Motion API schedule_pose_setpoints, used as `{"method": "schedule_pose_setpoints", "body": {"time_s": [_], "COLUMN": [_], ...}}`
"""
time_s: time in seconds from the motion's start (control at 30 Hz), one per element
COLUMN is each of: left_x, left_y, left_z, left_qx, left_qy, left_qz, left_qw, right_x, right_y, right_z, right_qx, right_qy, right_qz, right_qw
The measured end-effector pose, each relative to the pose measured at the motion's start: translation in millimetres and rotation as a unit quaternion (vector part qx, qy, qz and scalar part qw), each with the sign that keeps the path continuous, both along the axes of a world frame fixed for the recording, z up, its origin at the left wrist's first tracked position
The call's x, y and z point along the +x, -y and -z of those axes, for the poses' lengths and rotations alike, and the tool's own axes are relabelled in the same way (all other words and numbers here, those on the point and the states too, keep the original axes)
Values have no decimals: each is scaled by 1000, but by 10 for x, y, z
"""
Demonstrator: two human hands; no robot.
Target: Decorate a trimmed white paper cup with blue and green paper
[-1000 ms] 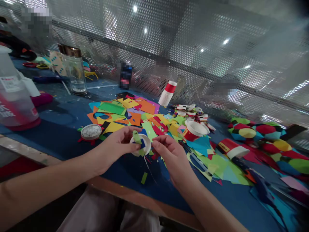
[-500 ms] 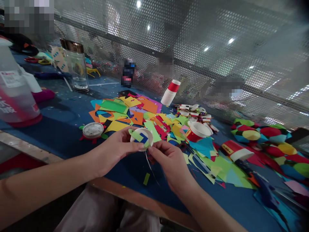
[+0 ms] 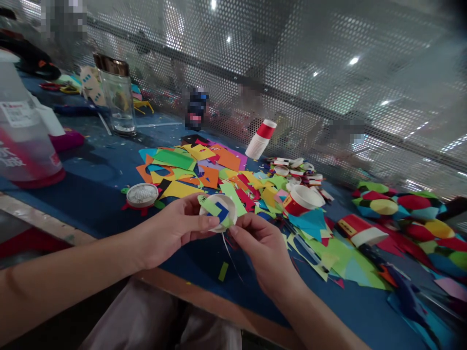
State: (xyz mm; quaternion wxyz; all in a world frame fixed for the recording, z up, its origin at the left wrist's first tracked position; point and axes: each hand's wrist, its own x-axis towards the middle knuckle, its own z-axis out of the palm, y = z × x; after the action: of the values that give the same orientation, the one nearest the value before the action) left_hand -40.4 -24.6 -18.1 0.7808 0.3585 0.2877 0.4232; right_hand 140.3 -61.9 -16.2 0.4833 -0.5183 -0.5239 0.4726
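In the head view a small round piece cut from a white paper cup (image 3: pixel 230 204) is held up just above the table's front part. Strips of blue paper (image 3: pixel 222 213) and green paper cross its hollow side, and a green tab with a drawn face sticks out at its upper left. My left hand (image 3: pixel 170 231) is closed on its left side, thumb pressed over the strips. My right hand (image 3: pixel 264 245) pinches the lower right rim, at the end of a green strip. A thin pale strand (image 3: pixel 230 255) hangs below, its upper end hidden.
Coloured paper scraps (image 3: pixel 207 170) cover the blue table (image 3: pixel 109 218). A finished turtle (image 3: pixel 142 195) lies left, behind it a glass bottle (image 3: pixel 118 102) and a spray bottle (image 3: pixel 27 131). Red paper cups (image 3: pixel 304 198), stacked cups (image 3: pixel 260 139) and a blue glue gun (image 3: pixel 408 296) are rightward.
The cup piece is turned slightly, showing more of its inside and the blue strip. My left thumb still presses on it and my right hand stays at the rim. The view has shifted slightly.
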Motion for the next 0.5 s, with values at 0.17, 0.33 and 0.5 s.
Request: {"method": "schedule_pose_setpoints", "body": {"time_s": [0.17, 0.33, 0.5], "left_x": [-16, -26, -22], "left_y": [-16, -7, -9], "left_z": [9, 23, 60], "left_qx": [1, 17, 43], "left_qy": [9, -1, -23], "left_qz": [-7, -6, -11], "left_qw": [1000, 1000, 999], "right_x": [6, 1, 2], "right_y": [1, 7, 9], "right_z": [-3, 9, 11], "right_qx": [9, 8, 8], "right_qy": [-5, -7, -2], "right_qz": [2, 10, 22], "right_qw": [1000, 1000, 1000]}}
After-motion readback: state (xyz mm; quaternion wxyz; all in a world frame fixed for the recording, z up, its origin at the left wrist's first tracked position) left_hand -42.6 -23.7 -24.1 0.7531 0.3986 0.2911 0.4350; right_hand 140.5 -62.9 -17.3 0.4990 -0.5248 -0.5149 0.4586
